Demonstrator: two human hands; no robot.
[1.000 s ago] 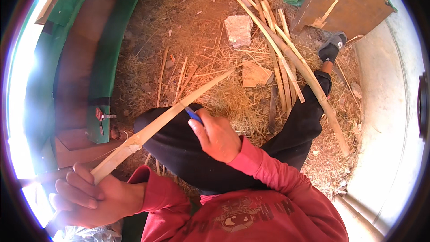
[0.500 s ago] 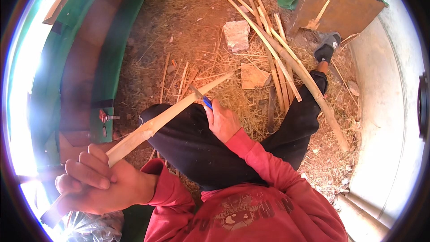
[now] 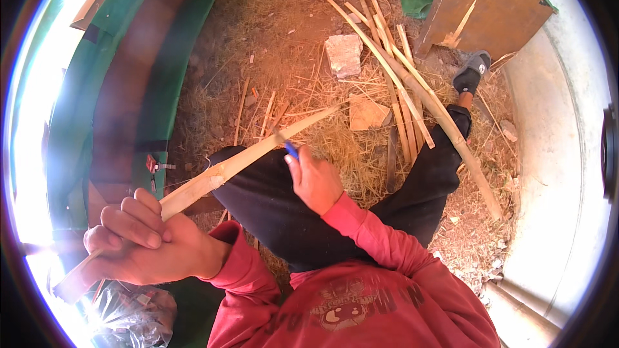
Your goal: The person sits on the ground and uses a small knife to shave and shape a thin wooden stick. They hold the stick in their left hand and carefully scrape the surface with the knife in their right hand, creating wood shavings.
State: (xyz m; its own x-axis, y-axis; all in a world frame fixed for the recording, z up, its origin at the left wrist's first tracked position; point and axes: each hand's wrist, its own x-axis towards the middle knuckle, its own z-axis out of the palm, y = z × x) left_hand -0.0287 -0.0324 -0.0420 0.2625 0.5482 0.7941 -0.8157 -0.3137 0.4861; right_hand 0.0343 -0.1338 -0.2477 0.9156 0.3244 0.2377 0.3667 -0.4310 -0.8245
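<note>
A long, pale bamboo strip slants across my raised knee, its tapered far end over the straw. My left hand is closed around its near part, and the strip's tail sticks out past the wrist at lower left. In my right hand is a knife with a blue handle. Its short blade lies against the strip, beyond the knee. Part of the handle is hidden by my fingers.
Bamboo poles and split strips lie piled at right, over my outstretched leg. Two flat stones rest on the straw-strewn ground. A rusty metal sheet stands far right, a green-edged bench left. A plastic bag sits lower left.
My right hand and the knife have shifted slightly left and down along the strip, toward me. My left hand has risen slightly, still gripping the strip.
</note>
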